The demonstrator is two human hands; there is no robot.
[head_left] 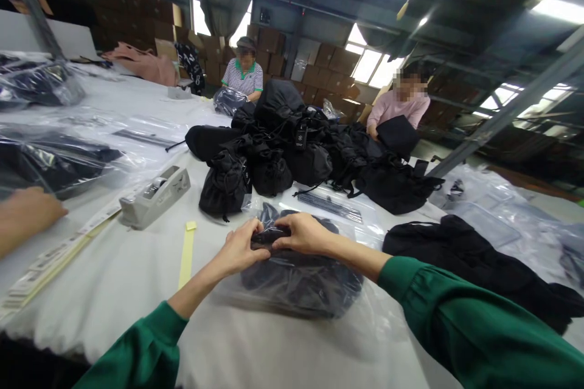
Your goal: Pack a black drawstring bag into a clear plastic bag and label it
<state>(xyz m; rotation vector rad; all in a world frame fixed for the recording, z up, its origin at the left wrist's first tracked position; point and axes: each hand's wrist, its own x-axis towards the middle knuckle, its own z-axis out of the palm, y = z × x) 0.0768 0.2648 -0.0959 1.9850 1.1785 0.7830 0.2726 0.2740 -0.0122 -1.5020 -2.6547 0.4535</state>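
A clear plastic bag (301,285) with dark fabric items inside lies on the white-covered table in front of me. My left hand (241,246) pinches the near-left part of its upper film, thumb and fingers closed. Close beside it, my right hand (305,233) also grips the film, its thumb almost meeting the left one. What lies folded under my fingertips is partly hidden. Just beyond the bag sit several black drawstring pouches (225,185) in a heap. Left of my hands, a yellow strip (186,258) lies on the table.
A grey tape dispenser (155,197) stands to the left, by a printed paper strip (59,255). Another person's hand (31,219) reaches in near a bagged dark item (55,158). Black fabric (474,267) lies right. Two people work across the table (137,94).
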